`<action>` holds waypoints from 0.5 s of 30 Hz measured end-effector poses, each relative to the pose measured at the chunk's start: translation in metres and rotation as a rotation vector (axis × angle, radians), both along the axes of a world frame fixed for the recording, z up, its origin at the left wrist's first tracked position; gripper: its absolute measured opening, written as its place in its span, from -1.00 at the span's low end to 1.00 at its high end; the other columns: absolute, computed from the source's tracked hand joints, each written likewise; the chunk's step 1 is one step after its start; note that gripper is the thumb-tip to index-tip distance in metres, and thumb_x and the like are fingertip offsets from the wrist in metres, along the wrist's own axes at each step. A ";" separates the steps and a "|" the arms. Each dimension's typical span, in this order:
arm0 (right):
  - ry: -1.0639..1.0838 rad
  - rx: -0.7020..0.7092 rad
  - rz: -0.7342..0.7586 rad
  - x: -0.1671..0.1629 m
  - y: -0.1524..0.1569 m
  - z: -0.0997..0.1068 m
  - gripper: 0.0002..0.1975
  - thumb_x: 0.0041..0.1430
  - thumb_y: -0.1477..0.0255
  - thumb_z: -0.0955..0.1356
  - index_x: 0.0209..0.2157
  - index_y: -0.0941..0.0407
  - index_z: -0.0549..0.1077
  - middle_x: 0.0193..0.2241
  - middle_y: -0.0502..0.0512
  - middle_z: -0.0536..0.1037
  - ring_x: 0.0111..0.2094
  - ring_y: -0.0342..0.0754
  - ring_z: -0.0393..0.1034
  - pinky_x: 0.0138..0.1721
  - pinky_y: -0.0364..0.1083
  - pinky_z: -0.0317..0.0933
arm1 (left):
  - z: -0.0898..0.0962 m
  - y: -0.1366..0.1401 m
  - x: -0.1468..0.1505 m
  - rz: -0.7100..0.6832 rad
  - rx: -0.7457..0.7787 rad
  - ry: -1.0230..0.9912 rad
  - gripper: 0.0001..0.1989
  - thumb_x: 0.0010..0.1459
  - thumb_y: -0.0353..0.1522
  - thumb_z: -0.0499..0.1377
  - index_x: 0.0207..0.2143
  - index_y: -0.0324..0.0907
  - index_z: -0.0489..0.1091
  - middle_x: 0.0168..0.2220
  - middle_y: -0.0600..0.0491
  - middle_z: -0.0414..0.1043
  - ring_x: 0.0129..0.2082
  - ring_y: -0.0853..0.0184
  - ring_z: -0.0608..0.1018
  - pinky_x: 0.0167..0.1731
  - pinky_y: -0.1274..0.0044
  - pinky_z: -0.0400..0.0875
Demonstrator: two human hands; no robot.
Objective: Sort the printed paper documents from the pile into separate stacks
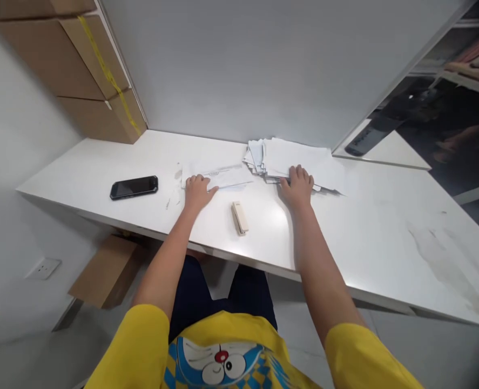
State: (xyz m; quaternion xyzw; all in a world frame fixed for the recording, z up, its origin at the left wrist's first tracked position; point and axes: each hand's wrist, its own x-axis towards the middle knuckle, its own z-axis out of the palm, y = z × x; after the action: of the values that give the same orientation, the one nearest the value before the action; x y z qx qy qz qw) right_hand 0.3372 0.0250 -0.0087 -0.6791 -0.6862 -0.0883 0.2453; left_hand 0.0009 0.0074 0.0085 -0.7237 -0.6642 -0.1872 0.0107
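Note:
My left hand (pixel 197 192) lies over the left end of some thin white sheets of paper (pixel 231 176), its thumb spread away from the fingers. Farther right, my right hand (pixel 299 186) rests on the near edge of a loose pile of white papers (pixel 294 154); its fingers reach forward and the thumb is apart. The pile's left end shows uneven, overlapping corners. Between my forearms a small cream stapler (pixel 240 218) lies on the white table, touched by neither hand.
A black phone (pixel 134 187) lies on the white table (pixel 207 221) to the left. Stacked cardboard boxes (pixel 101 81) stand at the back left, and another box (pixel 105 270) is below the table. A grey panel (pixel 239 70) rises behind; a dark reflective surface (pixel 445 124) is at right.

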 end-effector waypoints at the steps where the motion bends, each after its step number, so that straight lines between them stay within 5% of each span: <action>1: 0.053 0.034 -0.003 -0.005 -0.002 -0.001 -0.43 0.27 0.27 0.12 0.21 0.28 0.25 0.25 0.43 0.26 0.27 0.28 0.10 0.21 0.34 -0.03 | 0.000 0.001 0.000 0.065 0.017 -0.022 -0.48 0.24 -0.05 0.04 0.11 -0.15 0.38 0.19 -0.18 0.31 0.27 -0.06 0.22 0.28 0.12 -0.06; 4: 0.190 0.115 0.102 -0.021 -0.008 0.008 -0.51 0.26 0.25 0.14 0.06 0.22 0.43 0.12 0.39 0.43 0.17 0.27 0.24 0.19 0.27 0.05 | -0.001 0.004 -0.002 0.208 -0.001 -0.096 -0.36 0.26 -0.03 -0.02 0.25 -0.22 0.22 0.30 -0.22 0.18 0.34 -0.12 0.10 0.30 0.03 -0.20; 7: 0.247 0.032 0.252 -0.045 -0.012 0.015 -0.54 0.28 0.26 0.12 -0.03 0.15 0.50 -0.03 0.33 0.54 0.02 0.25 0.38 0.07 0.21 0.21 | -0.003 0.004 -0.003 0.150 -0.030 -0.102 -0.35 0.27 -0.07 -0.03 0.28 -0.25 0.17 0.29 -0.19 0.22 0.35 -0.08 0.12 0.32 0.06 -0.23; 13: 0.125 -0.171 0.481 -0.076 -0.004 -0.005 -0.49 0.24 0.27 0.21 0.17 0.16 0.36 0.20 0.27 0.37 0.19 0.23 0.24 0.16 0.20 0.13 | -0.001 0.001 -0.004 0.049 -0.013 -0.061 -0.42 0.26 -0.16 0.02 0.26 -0.23 0.20 0.29 -0.14 0.23 0.34 0.01 0.17 0.35 0.19 -0.18; 15: 0.128 -0.182 0.501 -0.074 0.000 -0.012 -0.49 0.24 0.27 0.22 0.16 0.17 0.37 0.20 0.28 0.38 0.18 0.22 0.24 0.17 0.18 0.12 | 0.001 0.000 -0.004 0.111 0.044 -0.066 -0.44 0.26 -0.16 0.02 0.23 -0.23 0.23 0.28 -0.15 0.24 0.33 0.00 0.18 0.35 0.20 -0.15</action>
State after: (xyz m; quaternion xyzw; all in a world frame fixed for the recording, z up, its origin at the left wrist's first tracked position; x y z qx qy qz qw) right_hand 0.2632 0.0248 -0.0203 -0.5115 -0.8211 0.0805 0.2403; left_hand -0.0029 0.0071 0.0096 -0.6787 -0.6990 -0.2247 0.0153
